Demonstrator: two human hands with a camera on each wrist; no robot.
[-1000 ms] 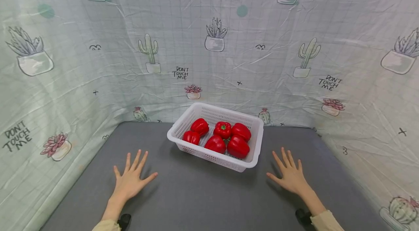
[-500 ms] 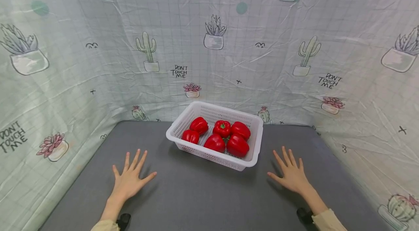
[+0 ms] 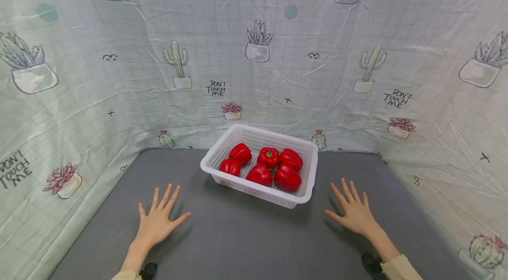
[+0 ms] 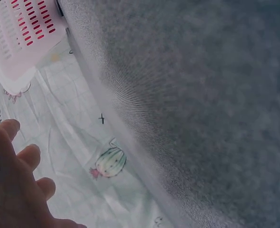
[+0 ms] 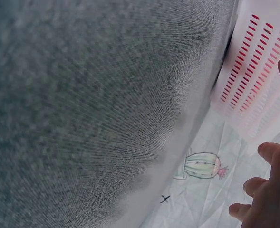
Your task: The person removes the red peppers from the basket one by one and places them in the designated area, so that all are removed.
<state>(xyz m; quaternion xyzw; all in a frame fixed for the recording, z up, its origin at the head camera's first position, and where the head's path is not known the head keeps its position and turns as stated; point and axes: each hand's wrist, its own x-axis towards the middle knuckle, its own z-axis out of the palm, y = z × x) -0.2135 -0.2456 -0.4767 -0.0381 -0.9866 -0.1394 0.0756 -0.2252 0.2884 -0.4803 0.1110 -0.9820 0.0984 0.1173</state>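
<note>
A white plastic basket [image 3: 254, 190] with slotted walls stands at the back middle of the grey table, turned slightly. Several red bell peppers lie inside it; one bell pepper [image 3: 268, 157] shows its green stem, and another bell pepper [image 3: 287, 177] is at the front right. To the basket's front left, my left hand [image 3: 156, 222] is held with its fingers spread, touching no object. My right hand [image 3: 354, 214] mirrors it at the front right, fingers spread too, apart from the basket. Both wrist views show part of the basket wall beyond the fingers [image 4: 29, 156].
The grey table [image 3: 246, 244] reaches back to a hanging cloth [image 3: 254, 77] printed with cacti, which encloses the back and both sides. A black band [image 3: 149, 270] is on the left wrist and a similar band [image 3: 371, 263] on the right.
The head view has shifted slightly. Both hands keep the same spread pose, and the basket and peppers stay in place.
</note>
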